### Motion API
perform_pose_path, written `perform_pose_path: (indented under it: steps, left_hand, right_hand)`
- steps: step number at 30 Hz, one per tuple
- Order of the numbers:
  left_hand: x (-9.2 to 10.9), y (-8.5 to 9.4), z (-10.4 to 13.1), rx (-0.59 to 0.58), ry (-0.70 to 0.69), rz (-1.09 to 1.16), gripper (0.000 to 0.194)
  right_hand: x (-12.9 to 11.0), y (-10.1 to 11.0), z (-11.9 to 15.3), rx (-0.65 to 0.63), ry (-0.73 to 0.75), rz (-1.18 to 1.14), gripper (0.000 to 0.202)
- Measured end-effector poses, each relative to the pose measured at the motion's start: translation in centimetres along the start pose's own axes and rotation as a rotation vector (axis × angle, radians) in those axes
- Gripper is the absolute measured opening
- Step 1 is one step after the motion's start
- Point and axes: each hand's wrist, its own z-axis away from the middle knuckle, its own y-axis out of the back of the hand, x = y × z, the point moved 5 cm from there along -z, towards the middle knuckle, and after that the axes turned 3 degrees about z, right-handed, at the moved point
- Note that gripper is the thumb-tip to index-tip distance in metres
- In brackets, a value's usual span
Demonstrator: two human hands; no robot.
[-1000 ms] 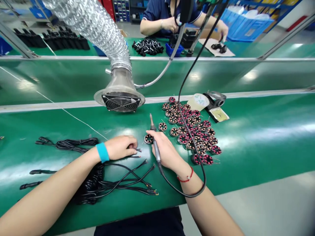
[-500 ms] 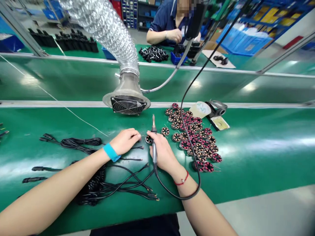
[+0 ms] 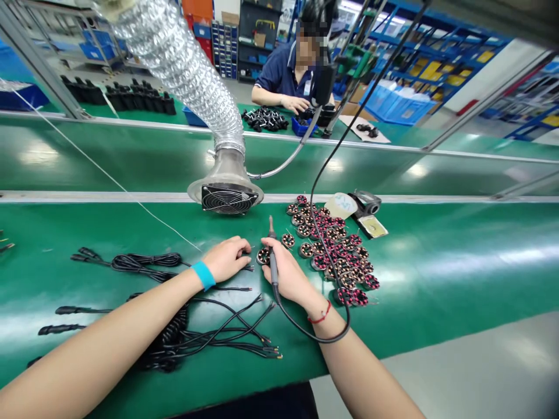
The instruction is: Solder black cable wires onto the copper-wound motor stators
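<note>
My right hand (image 3: 283,269) is closed round a soldering iron (image 3: 273,265), whose metal tip points up and away from me. A round wound coil (image 3: 262,256) sits at the fingertips of that hand, on its left side. To the left, my left hand (image 3: 227,258), above a blue wristband, has its fingers curled and close together near thin wire ends; whether it pinches something is too small to tell. Black cables (image 3: 209,337) with stripped ends lie below and beside the left forearm. Another single coil (image 3: 287,240) lies just beyond the right hand.
Many red and copper coils (image 3: 345,250) are grouped at the right, under the iron's cord. Behind them is a soldering stand (image 3: 371,226). A fan hood (image 3: 229,199) hangs above the green table (image 3: 437,262). A person sits across.
The view has tilted up and shifted slightly. My left hand's fingers have lifted and curled a little. The person opposite has lowered a hand toward the blue bin.
</note>
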Motion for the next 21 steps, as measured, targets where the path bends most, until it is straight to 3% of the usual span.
perform_pose_path:
  steps: [4, 10, 15, 21]
  left_hand:
    - [0.4, 0.0, 0.1, -0.021, -0.029, -0.018, 0.023]
    - [0.1, 0.2, -0.1, -0.015, -0.01, -0.001, 0.021]
    - [-0.6, 0.8, -0.2, -0.003, 0.016, 0.071, 0.019]
    - [-1.0, 1.0, -0.3, -0.036, 0.059, 0.165, 0.019]
  right_hand:
    - [-0.8, 0.1, -1.1, -0.033, 0.031, -0.011, 0.052]
    - [-1.6, -1.1, -1.6, 0.068, -0.009, -0.017, 0.053]
    - [-0.5, -1.7, -0.8, 0.164, -0.056, -0.059, 0.055]
    - [1.0, -0.9, -0.6, 0.24, -0.102, -0.088, 0.037]
